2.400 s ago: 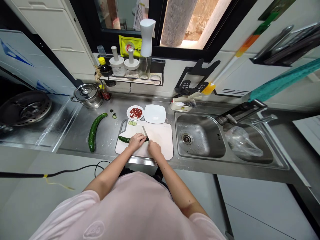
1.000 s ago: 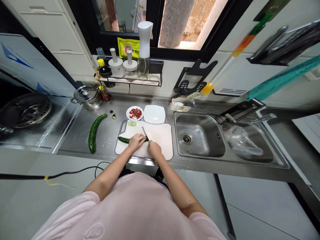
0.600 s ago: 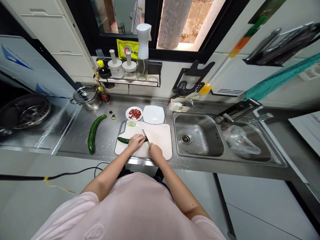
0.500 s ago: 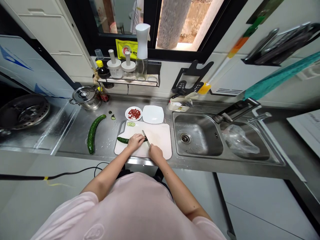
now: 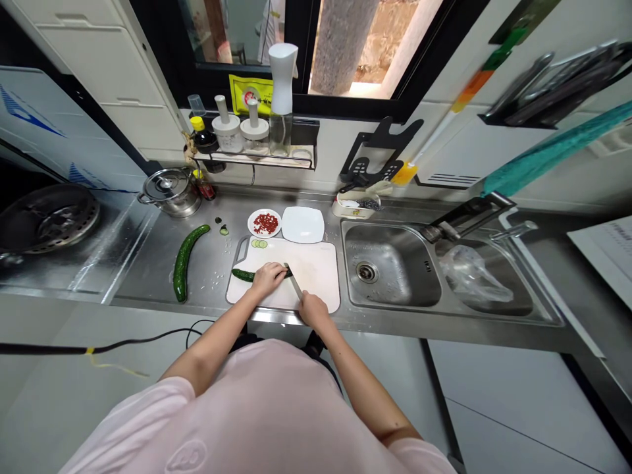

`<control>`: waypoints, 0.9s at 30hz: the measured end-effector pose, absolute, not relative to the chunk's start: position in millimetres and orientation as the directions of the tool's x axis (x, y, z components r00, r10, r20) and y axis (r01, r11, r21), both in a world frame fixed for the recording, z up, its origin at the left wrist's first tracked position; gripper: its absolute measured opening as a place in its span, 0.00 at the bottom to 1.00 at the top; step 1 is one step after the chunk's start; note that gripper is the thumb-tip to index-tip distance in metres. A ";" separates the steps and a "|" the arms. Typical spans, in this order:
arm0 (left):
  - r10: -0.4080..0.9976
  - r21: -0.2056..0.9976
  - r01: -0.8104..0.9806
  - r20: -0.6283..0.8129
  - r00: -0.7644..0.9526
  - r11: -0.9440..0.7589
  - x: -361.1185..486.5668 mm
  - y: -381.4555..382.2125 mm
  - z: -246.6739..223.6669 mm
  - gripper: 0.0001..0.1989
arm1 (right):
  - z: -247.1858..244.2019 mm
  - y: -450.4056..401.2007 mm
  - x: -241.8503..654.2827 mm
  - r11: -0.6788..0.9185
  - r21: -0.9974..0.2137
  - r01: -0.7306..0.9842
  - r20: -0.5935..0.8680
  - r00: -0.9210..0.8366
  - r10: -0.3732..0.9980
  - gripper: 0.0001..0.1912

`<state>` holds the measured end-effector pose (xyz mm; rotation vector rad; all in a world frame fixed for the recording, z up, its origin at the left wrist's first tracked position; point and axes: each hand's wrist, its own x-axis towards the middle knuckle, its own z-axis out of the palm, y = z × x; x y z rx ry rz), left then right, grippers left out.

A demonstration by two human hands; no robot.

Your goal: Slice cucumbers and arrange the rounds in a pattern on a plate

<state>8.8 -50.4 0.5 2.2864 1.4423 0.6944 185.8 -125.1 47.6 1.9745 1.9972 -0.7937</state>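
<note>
Bright, mostly daylight thru window [image 5: 345, 46]; soft glare on steel desk [image 5: 143, 257], white cutting board [image 5: 316, 276] nearly blown out, shadows faint. Wide-angle bowing at edges, rack [image 5: 553, 85] top right slightly blurred.

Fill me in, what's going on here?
A person stands at a stainless steel counter. Their left hand holds down a cucumber on a white cutting board, and their right hand grips a kitchen knife beside it. A few cucumber slices lie at the board's far edge, and a second whole cucumber lies on the counter.
</note>
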 end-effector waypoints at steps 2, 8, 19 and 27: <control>0.908 0.527 0.740 0.213 0.360 -0.417 9.0 -49.9 0.4 0.10 | 49.2 -125.4 189.4 -0.042 -0.218 0.975 -0.510 -0.077 0.857 0.12; 0.913 0.519 0.751 0.209 0.351 -0.408 8.5 -51.2 2.2 0.10 | 53.0 -127.1 196.7 0.003 -0.209 0.978 -0.472 -0.103 0.876 0.14; 0.952 0.668 0.686 0.276 0.132 -0.288 -0.2 -53.9 6.4 0.12 | 64.4 -117.9 203.8 -0.046 -0.124 0.991 -0.397 -0.007 0.918 0.18; 0.978 0.812 0.581 0.160 -0.135 -0.053 -5.1 -41.0 25.2 0.14 | 64.9 -111.7 211.5 -0.041 -0.091 0.995 -0.158 0.026 0.987 0.20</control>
